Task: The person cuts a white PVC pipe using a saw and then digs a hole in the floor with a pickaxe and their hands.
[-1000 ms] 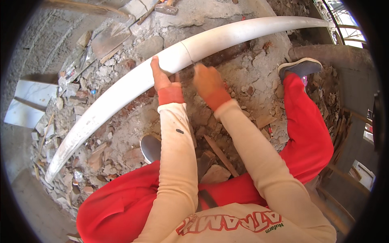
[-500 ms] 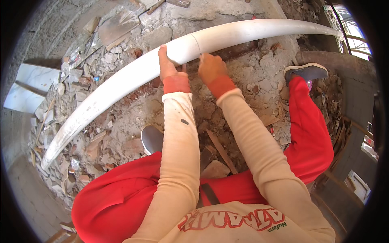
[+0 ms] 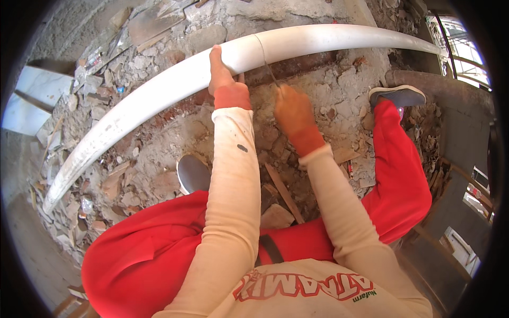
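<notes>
A long white pipe lies across the view, bowed by the lens, with a thin dark cut line round it at upper middle. My left hand grips the pipe just left of that line, thumb over the side, its other fingers mostly hidden. My right hand, below and right of the line, is closed on a thin blade that reaches up to the cut; its handle, if it has one, is hidden by my fingers.
Broken concrete and brick rubble surrounds my legs and shoes. Pale tiles lean at the left by a rough grey wall. A thick round beam lies at upper right; wooden strips lie among the rubble.
My right hand and blade have moved down and right, away from the pipe, exposing more blade. My left hand still grips the pipe; it and the pipe sit higher in the view.
</notes>
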`<state>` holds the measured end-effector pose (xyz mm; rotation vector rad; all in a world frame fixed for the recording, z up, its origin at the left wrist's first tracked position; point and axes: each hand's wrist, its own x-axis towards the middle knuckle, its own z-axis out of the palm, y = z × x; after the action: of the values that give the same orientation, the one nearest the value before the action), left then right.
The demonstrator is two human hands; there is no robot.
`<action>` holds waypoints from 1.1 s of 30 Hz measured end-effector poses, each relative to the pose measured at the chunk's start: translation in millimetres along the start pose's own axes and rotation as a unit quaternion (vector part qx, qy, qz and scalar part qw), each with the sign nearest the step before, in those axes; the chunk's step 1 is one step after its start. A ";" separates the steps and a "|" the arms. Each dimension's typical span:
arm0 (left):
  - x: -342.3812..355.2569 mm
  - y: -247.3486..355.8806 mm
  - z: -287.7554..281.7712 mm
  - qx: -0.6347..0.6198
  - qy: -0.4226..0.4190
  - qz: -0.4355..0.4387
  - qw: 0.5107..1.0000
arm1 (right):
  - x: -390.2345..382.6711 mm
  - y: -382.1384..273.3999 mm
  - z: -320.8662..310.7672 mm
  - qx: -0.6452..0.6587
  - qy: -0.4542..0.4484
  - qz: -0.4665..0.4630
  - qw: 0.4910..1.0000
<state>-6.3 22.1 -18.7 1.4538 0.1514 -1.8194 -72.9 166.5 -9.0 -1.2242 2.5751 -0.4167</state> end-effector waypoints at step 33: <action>-4.5 -16.5 -7.3 -0.070 -0.072 0.013 0.995 | 54.1 -33.7 -14.2 -0.026 -0.020 0.088 0.996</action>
<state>-10.9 39.5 -23.3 1.2174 0.1826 -1.8463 -87.1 105.8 10.5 -1.0000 2.6472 -0.2880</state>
